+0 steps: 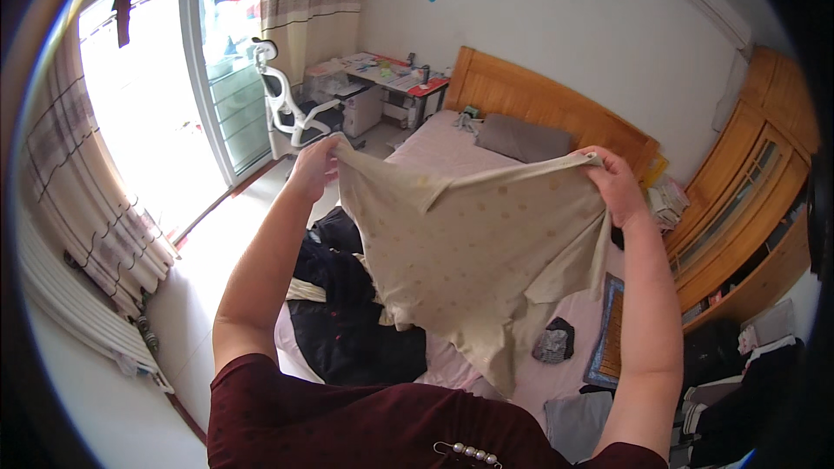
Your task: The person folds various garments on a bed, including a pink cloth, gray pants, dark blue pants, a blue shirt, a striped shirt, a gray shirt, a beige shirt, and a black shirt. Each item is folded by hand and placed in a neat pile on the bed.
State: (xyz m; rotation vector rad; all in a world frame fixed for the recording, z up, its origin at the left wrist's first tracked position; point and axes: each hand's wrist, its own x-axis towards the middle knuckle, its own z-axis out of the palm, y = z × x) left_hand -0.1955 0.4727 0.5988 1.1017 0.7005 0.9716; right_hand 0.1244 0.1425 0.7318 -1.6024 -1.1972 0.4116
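A cream knitted garment with small tan spots [482, 234] hangs spread out between my two hands, above the bed [430, 143]. My left hand [319, 166] grips its upper left corner. At its upper right edge, my right hand [611, 184] pinches the cloth. The garment's lower end hangs down in a point near my chest. Behind and left of it lies a heap of dark clothes [332, 273], with a black garment [358, 345] spread at the near side. A small grey and black folded item [554, 341] rests on the pink sheet to the right.
A grey pillow [523, 137] lies by the wooden headboard [547, 91]. Folded grey cloth [576, 423] and a blue-edged mat [606, 332] are at the bed's right side. A white swivel chair [287, 98] and cluttered desk [397, 71] stand beyond. At right is a wooden cabinet [736, 189].
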